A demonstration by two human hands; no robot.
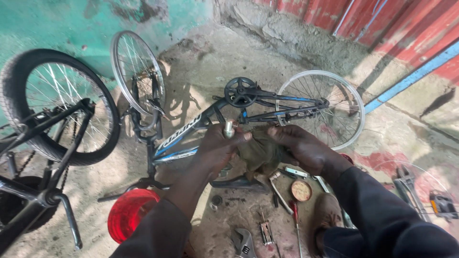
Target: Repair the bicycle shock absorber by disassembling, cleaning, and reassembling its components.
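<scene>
The ground is rough, dusty concrete floor [229,62] stained with red patches, bounded by a teal painted wall [57,24] at the upper left and red corrugated sheeting [411,24] with a blue strip at the upper right. A stripped black and blue bicycle frame [191,131] lies on the floor, its long axis running left to right, with 2 bare silver rims [136,71] and a black chainring [240,92] facing up. Another bicycle with a tyred wheel [52,105] stands at the left, cut off by the picture's edge.

The left hand [217,150] is clamped around a short silver metal cylinder [229,128], which stands nearly upright with its open end pointing up and away; its lower part is hidden in the fist. The right hand [303,148] grips an olive cloth [260,153] bunched between the 2 hands, just above the frame.

Below them lie a red bowl [129,212], a round tin [301,190], a red-handled screwdriver [295,215], an adjustable wrench [244,241] partly cut off, and small parts too blurred to name.
</scene>
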